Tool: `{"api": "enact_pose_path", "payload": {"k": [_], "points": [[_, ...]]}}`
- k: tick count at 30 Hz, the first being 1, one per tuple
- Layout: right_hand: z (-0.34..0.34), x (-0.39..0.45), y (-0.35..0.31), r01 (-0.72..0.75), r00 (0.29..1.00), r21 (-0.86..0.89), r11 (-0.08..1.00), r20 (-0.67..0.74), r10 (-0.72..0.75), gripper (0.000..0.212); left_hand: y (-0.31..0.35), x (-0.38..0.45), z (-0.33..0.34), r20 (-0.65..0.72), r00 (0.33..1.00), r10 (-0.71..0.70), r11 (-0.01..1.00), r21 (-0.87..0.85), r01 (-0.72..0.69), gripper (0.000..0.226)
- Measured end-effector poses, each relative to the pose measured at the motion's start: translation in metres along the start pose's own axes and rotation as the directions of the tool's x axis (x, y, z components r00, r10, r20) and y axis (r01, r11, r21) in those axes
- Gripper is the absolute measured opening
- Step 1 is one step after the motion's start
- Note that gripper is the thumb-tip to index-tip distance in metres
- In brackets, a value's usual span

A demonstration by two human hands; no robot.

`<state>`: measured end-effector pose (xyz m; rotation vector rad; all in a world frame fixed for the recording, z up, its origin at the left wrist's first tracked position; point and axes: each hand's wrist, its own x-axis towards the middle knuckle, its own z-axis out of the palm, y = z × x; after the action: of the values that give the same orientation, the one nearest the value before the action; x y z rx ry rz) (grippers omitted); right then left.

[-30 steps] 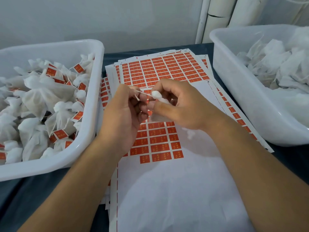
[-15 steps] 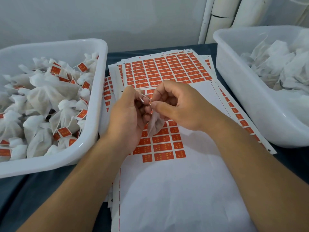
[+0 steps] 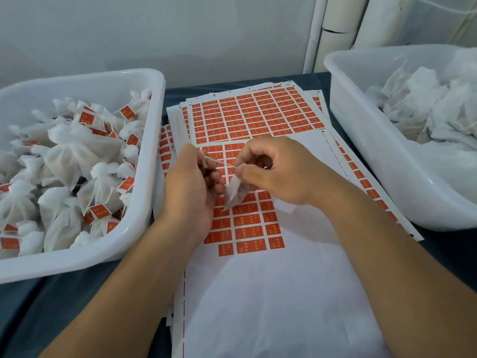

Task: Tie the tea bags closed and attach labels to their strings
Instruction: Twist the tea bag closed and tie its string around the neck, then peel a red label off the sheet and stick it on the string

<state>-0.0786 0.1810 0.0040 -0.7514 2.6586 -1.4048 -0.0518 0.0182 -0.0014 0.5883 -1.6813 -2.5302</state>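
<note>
Tea bag (image 3: pixel 233 191) dangling right there in the middle, above the sheets of orange labels (image 3: pixel 254 117), hanging from the right hand (image 3: pixel 277 171)! That hand's thumb and forefinger pinch the gathered neck of the bag, other fingers curled in. The left hand (image 3: pixel 191 187) sits just beside it, fingers curled, pinching the thin string (image 3: pixel 219 162), which runs taut between the two hands. To the left, a white tub (image 3: pixel 144 161) piled with tied bags (image 3: pixel 72 156) carrying orange tags. To the right, a second white tub (image 3: pixel 361 140) holds white bags (image 3: pixel 423 104) with no tags showing. Dark cloth covers the table (image 3: pixel 51 301).
</note>
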Motion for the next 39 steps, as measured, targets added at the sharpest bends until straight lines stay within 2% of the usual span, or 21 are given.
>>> {"api": "enact_pose_path", "payload": {"k": [6,10,12,14,15,16,18,19,21,23,24,26,29,34,37,39], "points": [[-0.001,0.000,0.001,-0.022,0.999,-0.059,0.998,0.029,0.023,0.015,0.004,-0.004,0.002,-0.047,0.997,-0.059,0.990,0.124,0.064,0.022],[-0.003,0.004,0.004,-0.065,0.998,-0.013,0.998,0.020,0.065,0.016,0.006,-0.003,0.003,-0.207,0.971,-0.117,0.952,0.255,0.169,0.028],[-0.001,0.005,0.005,-0.085,0.995,-0.017,0.996,0.048,0.086,0.022,0.001,-0.014,-0.006,-0.234,0.972,0.002,0.914,0.395,0.093,0.027],[0.000,0.005,0.007,-0.101,0.990,-0.032,0.994,0.092,0.104,0.020,-0.007,-0.036,-0.022,-0.046,0.989,0.142,0.861,0.499,-0.100,0.016],[0.000,0.005,0.007,-0.109,0.988,-0.034,0.993,0.107,0.112,0.018,-0.011,-0.050,-0.033,0.080,0.979,0.188,0.773,0.602,-0.198,0.013],[-0.001,0.006,0.008,-0.118,0.985,-0.031,0.993,0.121,0.121,0.017,-0.012,-0.064,-0.044,0.199,0.954,0.223,0.633,0.715,-0.298,0.010],[-0.004,0.005,0.009,-0.139,0.977,-0.021,0.990,0.160,0.141,0.019,-0.014,-0.087,-0.065,0.433,0.850,0.299,0.257,0.821,-0.509,0.009],[-0.004,0.004,0.009,-0.153,0.971,-0.019,0.988,0.182,0.154,0.021,-0.014,-0.096,-0.074,0.566,0.774,0.283,0.102,0.785,-0.611,0.017],[-0.004,0.004,0.008,-0.171,0.961,-0.034,0.985,0.213,0.175,0.023,-0.017,-0.112,-0.090,0.781,0.611,0.126,-0.124,0.624,-0.772,0.039],[-0.002,0.006,0.008,-0.179,0.957,-0.070,0.981,0.220,0.190,0.023,-0.025,-0.123,-0.108,0.886,0.458,-0.074,-0.351,0.407,-0.844,0.050],[-0.002,0.007,0.007,-0.178,0.956,-0.098,0.979,0.219,0.196,0.024,-0.027,-0.126,-0.114,0.895,0.425,-0.131,-0.411,0.341,-0.845,0.050],[-0.003,0.008,0.004,-0.168,0.952,-0.166,0.972,0.230,0.204,0.031,-0.029,-0.129,-0.124,0.895,0.431,-0.116,-0.455,0.338,-0.824,0.047],[-0.006,0.005,-0.002,-0.151,0.941,-0.265,0.952,0.257,0.221,0.045,-0.024,-0.130,-0.132,0.889,0.458,-0.028,-0.446,0.398,-0.801,0.048],[-0.010,0.000,-0.005,-0.163,0.935,-0.327,0.931,0.249,0.252,0.051,-0.030,-0.134,-0.155,0.900,0.422,-0.112,-0.532,0.304,-0.790,0.048],[-0.013,-0.004,-0.009,-0.181,0.926,-0.345,0.921,0.256,0.278,0.066,-0.031,-0.138,-0.160,0.880,0.471,-0.063,-0.455,0.395,-0.798,0.055],[-0.015,-0.008,-0.013,-0.185,0.923,-0.384,0.905,0.248,0.294,0.076,-0.030,-0.141,-0.158,0.873,0.486,0.042,-0.387,0.463,-0.798,0.051]]}}
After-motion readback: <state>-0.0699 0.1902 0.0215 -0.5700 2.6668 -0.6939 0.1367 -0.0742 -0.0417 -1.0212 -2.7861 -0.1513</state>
